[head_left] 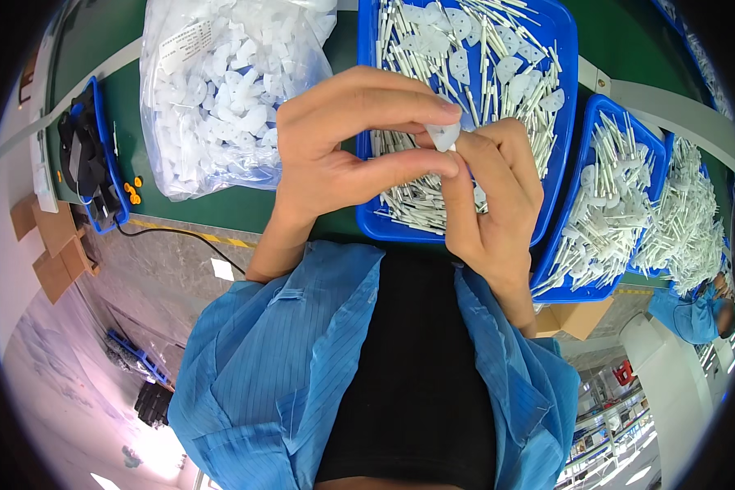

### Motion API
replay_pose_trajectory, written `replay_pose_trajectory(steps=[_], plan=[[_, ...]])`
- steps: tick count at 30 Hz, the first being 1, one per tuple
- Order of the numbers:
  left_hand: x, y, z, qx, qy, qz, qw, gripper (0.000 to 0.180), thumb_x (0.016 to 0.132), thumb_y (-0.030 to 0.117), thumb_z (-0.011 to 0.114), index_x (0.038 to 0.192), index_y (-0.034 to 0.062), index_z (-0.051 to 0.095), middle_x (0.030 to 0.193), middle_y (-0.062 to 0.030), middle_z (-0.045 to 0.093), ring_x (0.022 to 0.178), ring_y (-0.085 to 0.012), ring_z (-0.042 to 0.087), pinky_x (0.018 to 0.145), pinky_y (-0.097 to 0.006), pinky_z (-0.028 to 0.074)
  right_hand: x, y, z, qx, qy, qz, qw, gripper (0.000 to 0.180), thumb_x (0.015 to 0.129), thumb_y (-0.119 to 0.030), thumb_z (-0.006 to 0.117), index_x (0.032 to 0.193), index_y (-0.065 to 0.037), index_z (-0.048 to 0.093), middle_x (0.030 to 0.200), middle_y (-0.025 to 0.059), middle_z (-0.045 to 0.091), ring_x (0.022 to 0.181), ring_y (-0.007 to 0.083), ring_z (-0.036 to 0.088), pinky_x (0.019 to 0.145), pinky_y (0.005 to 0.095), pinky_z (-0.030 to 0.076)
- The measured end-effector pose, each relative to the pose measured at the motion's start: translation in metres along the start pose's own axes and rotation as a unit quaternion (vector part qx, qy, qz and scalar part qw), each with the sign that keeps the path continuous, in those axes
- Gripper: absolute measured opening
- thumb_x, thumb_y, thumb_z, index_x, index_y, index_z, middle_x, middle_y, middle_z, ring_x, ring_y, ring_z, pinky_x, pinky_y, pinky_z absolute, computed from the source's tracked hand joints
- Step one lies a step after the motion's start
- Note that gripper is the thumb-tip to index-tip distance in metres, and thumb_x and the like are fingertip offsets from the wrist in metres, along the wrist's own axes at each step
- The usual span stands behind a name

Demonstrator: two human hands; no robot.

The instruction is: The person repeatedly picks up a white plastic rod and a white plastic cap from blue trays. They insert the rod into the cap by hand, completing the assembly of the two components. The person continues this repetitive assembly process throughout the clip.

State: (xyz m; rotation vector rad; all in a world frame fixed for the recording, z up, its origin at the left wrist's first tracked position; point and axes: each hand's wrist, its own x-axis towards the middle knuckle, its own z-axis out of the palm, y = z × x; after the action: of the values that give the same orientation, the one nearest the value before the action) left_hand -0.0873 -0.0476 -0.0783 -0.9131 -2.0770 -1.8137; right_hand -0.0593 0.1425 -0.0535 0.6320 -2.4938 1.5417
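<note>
Above the large blue tray (570, 122), my left hand (343, 135) pinches a small translucent white plastic piece (443, 133) between thumb and fingers. My right hand (498, 184) closes its thumb and index finger at the lower corner of that piece. A sliver of white shows between the right fingertips; most of what they hold is hidden. Thin white rods (408, 198) lie heaped in the tray under both hands. Rounded white plastic plates (460, 67) with small holes are scattered over the rods toward the far side.
A clear plastic bag (159, 155) full of white pieces stands left of the tray. At the right, a smaller blue tray (547, 286) holds rods and plates, with another heap (682, 220) beyond. A blue bin (102, 155) of black items sits far left. Another person (690, 314) is at far right.
</note>
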Motion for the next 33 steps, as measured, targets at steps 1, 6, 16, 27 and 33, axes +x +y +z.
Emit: replay_pose_trajectory(steps=[1, 6, 16, 27, 33], plan=[[-0.001, 0.006, 0.001, -0.019, 0.014, -0.050, 0.999, 0.045, 0.069, -0.008, 0.081, 0.111, -0.0075, 0.063, 0.110, -0.0256, 0.065, 0.102, -0.0334, 0.069, 0.086, -0.038, 0.059, -0.001, -0.001, -0.001, -0.006, -0.003, 0.016, 1.000, 0.017, 0.080, 0.004, 0.067, 0.097, 0.002, 0.065, 0.084, 0.0125, 0.056, 0.069, 0.0250, 0.052, 0.059, 0.0335, 0.042], [-0.004, 0.011, 0.008, -0.205, 0.069, -0.158, 0.963, 0.027, 0.069, -0.010, 0.079, 0.093, -0.0048, 0.067, 0.117, -0.0254, 0.062, 0.108, -0.0355, 0.067, 0.088, -0.038, 0.059, 0.000, 0.004, 0.000, 0.081, -0.033, 0.040, 0.995, 0.016, 0.080, 0.001, 0.065, 0.097, 0.002, 0.065, 0.076, 0.0093, 0.054, 0.061, 0.0214, 0.048, 0.056, 0.0333, 0.039], [-0.008, -0.002, 0.013, 0.003, 0.087, 0.028, 0.996, 0.021, 0.068, -0.008, 0.078, 0.085, 0.0041, 0.076, 0.106, -0.0164, 0.069, 0.095, -0.0254, 0.070, 0.072, -0.029, 0.059, 0.012, -0.008, 0.011, 0.309, -0.016, 0.266, 0.913, 0.027, 0.101, -0.014, 0.055, 0.086, 0.004, 0.069, 0.070, 0.0046, 0.065, 0.060, 0.0042, 0.052, 0.053, 0.0195, 0.038], [-0.018, -0.011, -0.003, -0.090, 0.095, 0.021, 0.991, 0.020, 0.086, -0.002, 0.069, 0.104, -0.0024, 0.059, 0.118, -0.0202, 0.054, 0.109, -0.0462, 0.063, 0.095, -0.056, 0.053, 0.026, 0.062, 0.033, -0.235, 0.031, 0.039, 0.971, 0.008, 0.083, -0.007, 0.070, 0.088, 0.000, 0.069, 0.086, 0.0114, 0.061, 0.079, 0.0311, 0.061, 0.068, 0.0402, 0.051], [-0.012, 0.004, 0.018, -0.219, 0.240, -0.140, 0.935, 0.023, 0.093, 0.006, 0.063, 0.115, -0.0019, 0.058, 0.123, -0.0182, 0.056, 0.108, -0.0435, 0.064, 0.093, -0.044, 0.056, 0.023, 0.048, 0.025, -0.192, 0.008, 0.042, 0.980, 0.017, 0.086, -0.002, 0.067, 0.100, -0.001, 0.058, 0.078, 0.0128, 0.061, 0.071, 0.0308, 0.063, 0.062, 0.0401, 0.050]])
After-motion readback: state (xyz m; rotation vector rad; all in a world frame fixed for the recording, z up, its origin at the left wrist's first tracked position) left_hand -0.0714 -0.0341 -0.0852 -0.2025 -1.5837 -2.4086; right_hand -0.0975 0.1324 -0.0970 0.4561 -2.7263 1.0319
